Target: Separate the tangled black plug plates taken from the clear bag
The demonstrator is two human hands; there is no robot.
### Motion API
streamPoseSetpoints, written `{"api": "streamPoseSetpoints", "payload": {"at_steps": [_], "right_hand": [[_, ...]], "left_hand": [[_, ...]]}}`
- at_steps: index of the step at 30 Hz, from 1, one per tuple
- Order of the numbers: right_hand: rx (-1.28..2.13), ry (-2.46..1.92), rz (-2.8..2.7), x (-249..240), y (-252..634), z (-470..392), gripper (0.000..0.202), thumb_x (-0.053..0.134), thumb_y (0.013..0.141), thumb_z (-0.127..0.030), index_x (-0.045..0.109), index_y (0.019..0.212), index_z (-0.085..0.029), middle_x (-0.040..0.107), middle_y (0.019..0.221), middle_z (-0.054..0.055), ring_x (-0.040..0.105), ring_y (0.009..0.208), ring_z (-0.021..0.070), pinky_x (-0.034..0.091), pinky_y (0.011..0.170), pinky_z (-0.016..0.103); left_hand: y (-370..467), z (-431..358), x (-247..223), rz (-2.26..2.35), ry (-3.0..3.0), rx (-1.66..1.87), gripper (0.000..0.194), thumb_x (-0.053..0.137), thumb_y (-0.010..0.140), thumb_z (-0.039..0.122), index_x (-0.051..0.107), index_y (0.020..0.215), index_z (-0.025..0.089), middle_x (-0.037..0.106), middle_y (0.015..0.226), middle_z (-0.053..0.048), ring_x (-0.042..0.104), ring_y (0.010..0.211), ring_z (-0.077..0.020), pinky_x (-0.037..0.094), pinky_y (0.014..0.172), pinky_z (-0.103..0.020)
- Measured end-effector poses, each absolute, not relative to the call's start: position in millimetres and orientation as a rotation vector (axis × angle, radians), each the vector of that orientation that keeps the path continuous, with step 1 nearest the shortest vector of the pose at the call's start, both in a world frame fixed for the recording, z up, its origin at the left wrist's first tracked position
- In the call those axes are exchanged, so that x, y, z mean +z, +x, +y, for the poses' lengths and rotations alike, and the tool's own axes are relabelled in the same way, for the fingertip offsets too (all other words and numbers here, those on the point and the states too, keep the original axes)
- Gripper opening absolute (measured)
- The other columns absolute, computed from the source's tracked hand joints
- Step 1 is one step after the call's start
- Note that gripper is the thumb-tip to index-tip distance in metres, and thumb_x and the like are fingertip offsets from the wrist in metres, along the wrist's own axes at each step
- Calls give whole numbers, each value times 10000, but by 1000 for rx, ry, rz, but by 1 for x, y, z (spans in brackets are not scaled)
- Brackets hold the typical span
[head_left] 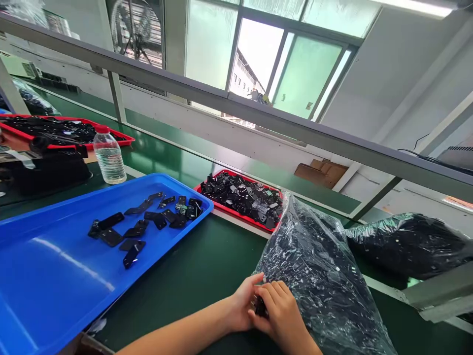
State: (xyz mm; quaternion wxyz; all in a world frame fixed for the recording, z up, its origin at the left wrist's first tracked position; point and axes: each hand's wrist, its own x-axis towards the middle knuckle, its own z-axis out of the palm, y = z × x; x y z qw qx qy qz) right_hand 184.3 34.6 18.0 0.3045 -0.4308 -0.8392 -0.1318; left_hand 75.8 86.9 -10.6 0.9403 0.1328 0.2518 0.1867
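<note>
My left hand point(242, 304) and my right hand point(280, 309) meet in front of me over the green table. Their curled fingers close together around a small black part point(260, 306), mostly hidden between them. Just beyond and to the right, a large clear plastic bag point(320, 266) full of black pieces lies close to my right hand. To the left, a blue tray point(48, 241) holds several flat black plastic pieces point(111, 236) spread over its far right half, one with green circuitry showing.
Behind the bag, a red tray point(197, 189) is heaped with black parts. Another red tray point(127, 141) and a water bottle point(111, 160) stand at the far left. A second filled bag point(410, 244) lies right. A metal rail point(207, 93) crosses above the table.
</note>
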Motion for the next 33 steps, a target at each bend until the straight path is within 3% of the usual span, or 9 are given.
{"api": "streamPoseSetpoints", "payload": {"at_steps": [4, 10, 14, 18, 24, 27, 30, 33], "right_hand": [[-210, -1137, -2138, 18, 196, 24, 308, 436, 946, -465, 557, 867, -193, 631, 761, 53, 573, 665, 209, 452, 585, 322], [365, -1251, -1788, 5, 216, 18, 311, 518, 919, -465, 592, 1110, -231, 669, 1045, 72, 630, 960, 221, 510, 829, 334], [772, -1323, -1416, 4, 225, 19, 342, 556, 892, -462, 604, 1151, -244, 661, 1168, 73, 620, 1067, 237, 497, 902, 356], [1030, -1185, -1113, 10, 227, 19, 378, 646, 839, -412, 595, 1182, -262, 632, 1253, 58, 584, 1159, 231, 477, 970, 358], [1152, -1030, -530, 13, 233, 20, 379, 724, 769, -321, 615, 1121, -231, 674, 1106, 43, 644, 813, 136, 524, 818, 289], [1282, -947, -417, 15, 238, 21, 355, 742, 724, -316, 632, 1045, -212, 679, 961, 33, 625, 808, 147, 533, 742, 288], [1400, -986, -503, 18, 238, 19, 290, 723, 730, -357, 622, 956, -206, 633, 817, 3, 580, 670, 133, 494, 585, 265], [1262, -1203, -892, 17, 235, 16, 232, 695, 755, -330, 622, 943, -216, 541, 677, -42, 480, 543, 100, 391, 504, 232]], "left_hand": [[75, 89, -14, 401, 384, 271, 423, 609, 769, 512, 649, 842, 98, 618, 701, -48, 584, 647, -159, 439, 654, -256], [70, 94, -3, 310, 460, 178, 449, 595, 786, 510, 633, 961, 98, 656, 891, -91, 609, 769, -185, 468, 715, -308], [73, 93, 5, 386, 482, 255, 303, 634, 813, 326, 620, 1015, 102, 659, 973, -99, 632, 872, -195, 487, 849, -376], [79, 91, 11, 506, 575, 384, 320, 708, 781, 264, 603, 1055, 135, 667, 970, -85, 663, 813, -174, 529, 773, -325], [83, 93, 13, 593, 793, 408, 353, 776, 701, 372, 559, 857, 141, 651, 816, -50, 689, 680, -185, 526, 542, -228], [84, 92, 12, 636, 854, 433, 384, 769, 693, 421, 531, 832, 153, 637, 723, -25, 661, 585, -155, 490, 458, -194], [85, 93, 12, 657, 908, 452, 375, 734, 724, 455, 508, 790, 161, 588, 625, 10, 600, 491, -111, 435, 394, -160], [85, 93, 13, 667, 914, 453, 379, 713, 736, 471, 495, 766, 163, 559, 615, 23, 542, 424, -81, 357, 339, -142]]}}
